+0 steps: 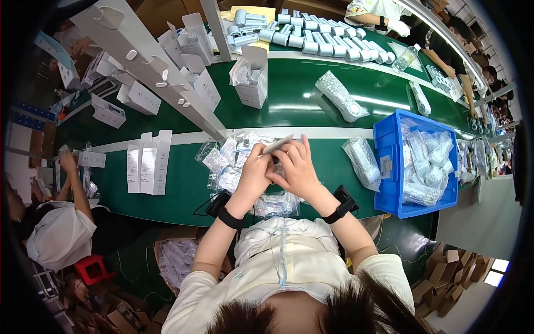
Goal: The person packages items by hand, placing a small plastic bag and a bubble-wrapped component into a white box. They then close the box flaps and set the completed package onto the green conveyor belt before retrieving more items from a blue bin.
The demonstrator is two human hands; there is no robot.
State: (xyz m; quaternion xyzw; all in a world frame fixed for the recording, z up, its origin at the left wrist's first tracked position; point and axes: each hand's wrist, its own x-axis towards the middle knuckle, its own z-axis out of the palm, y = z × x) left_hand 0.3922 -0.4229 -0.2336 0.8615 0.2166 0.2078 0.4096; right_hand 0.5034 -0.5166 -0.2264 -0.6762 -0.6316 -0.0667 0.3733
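Note:
Above the pile of clear plastic packets point(228, 179), my left hand point(257, 171) and my right hand point(296, 166) meet, both closed on a thin, pale flat piece like a folded carton point(279, 144). Its upper edge shows between my fingers; the rest is hidden by them, so its exact kind is unclear. The packets, with white and blue contents, lie on the green bench under and around my hands. To the left rests an unfolded white carton point(149, 164). On the right, a bubble-wrapped item point(362, 162) lies beside the blue bin point(389, 197).
The bin holds several bubble-wrapped items point(423, 158). Across the rail stand an open white box point(251, 89) and another wrapped item point(340, 96). Rows of grey-blue devices point(317, 39) fill the far shelf. A slanted white post point(161, 72) rises at left. Other people work nearby.

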